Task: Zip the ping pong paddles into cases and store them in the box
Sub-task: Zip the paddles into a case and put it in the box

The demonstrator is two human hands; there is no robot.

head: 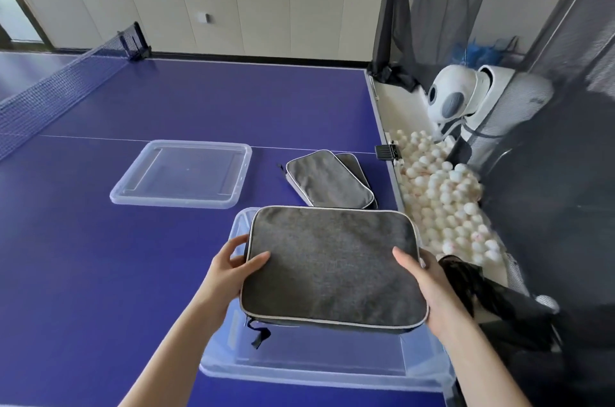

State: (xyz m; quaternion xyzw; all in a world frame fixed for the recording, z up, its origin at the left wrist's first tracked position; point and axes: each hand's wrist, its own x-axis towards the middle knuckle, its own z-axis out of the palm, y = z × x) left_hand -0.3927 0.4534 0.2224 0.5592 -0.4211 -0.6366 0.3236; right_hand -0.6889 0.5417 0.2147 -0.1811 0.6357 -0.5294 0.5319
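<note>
While the blue table (pixel 100 256) spreads under everything, a clear box (pixel 299 373) sits near its right edge, with the lid (pixel 186 173) lying flat farther out to the left. Above the box hangs a grey case (pixel 332 270), broad face up, long axis running left to right. Two more cases (pixel 327 182) lie stacked beyond it. The left hand (pixel 229 270) and right hand (pixel 429 286) each grip a short end, thumbs on top. A zipper pull (pixel 259 336) dangles from the near left corner.

grey case (pixel 332 270): level, over open clear box (pixel 316 376) | two more cases (pixel 327 182): stacked, just beyond
</note>
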